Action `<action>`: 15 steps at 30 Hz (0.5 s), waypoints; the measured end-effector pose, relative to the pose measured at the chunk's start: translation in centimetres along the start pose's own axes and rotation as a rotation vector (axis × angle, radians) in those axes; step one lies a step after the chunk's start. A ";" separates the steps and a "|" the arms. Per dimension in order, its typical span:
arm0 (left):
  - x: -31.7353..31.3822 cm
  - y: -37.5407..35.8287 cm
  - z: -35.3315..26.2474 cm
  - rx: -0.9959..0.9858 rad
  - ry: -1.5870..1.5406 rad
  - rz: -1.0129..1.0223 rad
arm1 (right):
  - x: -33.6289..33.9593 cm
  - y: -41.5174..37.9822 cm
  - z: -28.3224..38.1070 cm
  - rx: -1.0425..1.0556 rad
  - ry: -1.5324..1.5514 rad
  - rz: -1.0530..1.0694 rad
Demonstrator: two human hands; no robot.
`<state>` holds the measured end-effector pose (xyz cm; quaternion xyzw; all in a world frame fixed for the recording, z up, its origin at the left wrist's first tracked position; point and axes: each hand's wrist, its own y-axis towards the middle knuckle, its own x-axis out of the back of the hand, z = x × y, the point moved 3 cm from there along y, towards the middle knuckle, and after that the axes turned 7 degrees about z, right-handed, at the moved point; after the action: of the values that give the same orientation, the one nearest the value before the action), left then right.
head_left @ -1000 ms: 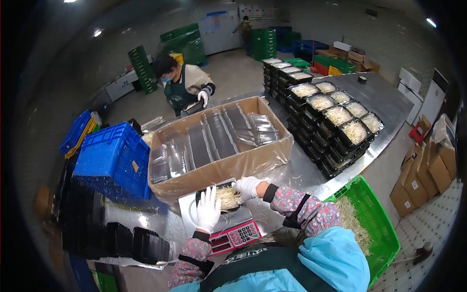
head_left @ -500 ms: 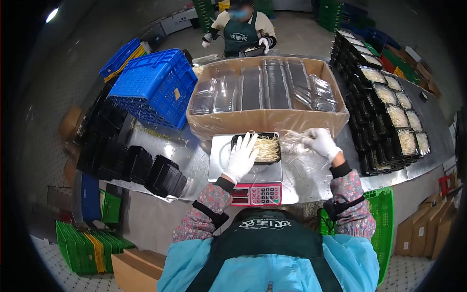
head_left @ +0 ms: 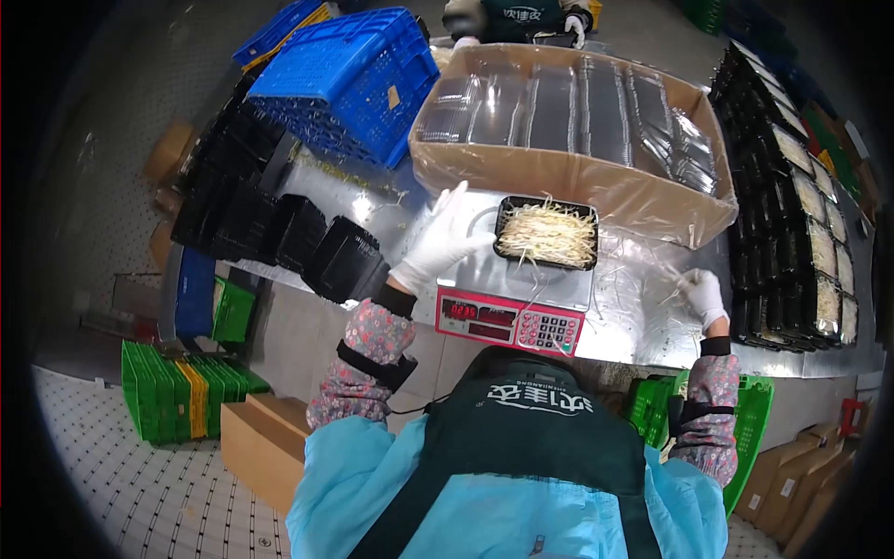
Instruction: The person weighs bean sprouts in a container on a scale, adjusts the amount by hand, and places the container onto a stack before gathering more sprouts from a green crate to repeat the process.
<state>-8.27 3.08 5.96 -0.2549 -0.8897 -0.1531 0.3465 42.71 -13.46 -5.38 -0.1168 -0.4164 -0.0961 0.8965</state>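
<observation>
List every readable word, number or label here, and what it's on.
"0235": red-lit display of the pink-fronted metal scale; decimal point unclear.
"沈佳农": camera wearer's dark-green bib apron, upside down in view; smaller letters beside it too blurred.
"沈佳农", apparently: co-worker's dark-green apron, slightly blurred.
Too small to read: push-button keypad markings; white labels on brown cardboard boxes.

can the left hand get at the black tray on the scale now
Most likely yes: the left hand is open close beside the black tray, with nothing visible between them, and the right hand is off to the other side.
</observation>
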 end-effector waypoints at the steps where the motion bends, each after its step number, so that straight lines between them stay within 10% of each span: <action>1: -0.4 0.2 -1.2 0.027 0.101 0.090 | 1.2 0.3 2.1 -0.065 0.068 0.001; 6: -4.9 4.0 -2.3 -0.122 0.534 0.128 | 2.9 2.7 11.5 0.082 0.310 0.080; 12: -11.8 6.1 -3.0 -0.523 0.391 0.210 | 1.4 2.5 19.1 0.269 0.475 0.119; 15: -10.9 6.8 -3.7 -0.391 0.250 0.256 | 2.2 2.1 21.3 0.261 0.508 0.104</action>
<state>4.41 3.25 1.65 -0.4065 -0.7541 -0.3073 0.4143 29.23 -5.40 9.38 0.0063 -0.1807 -0.0219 0.9833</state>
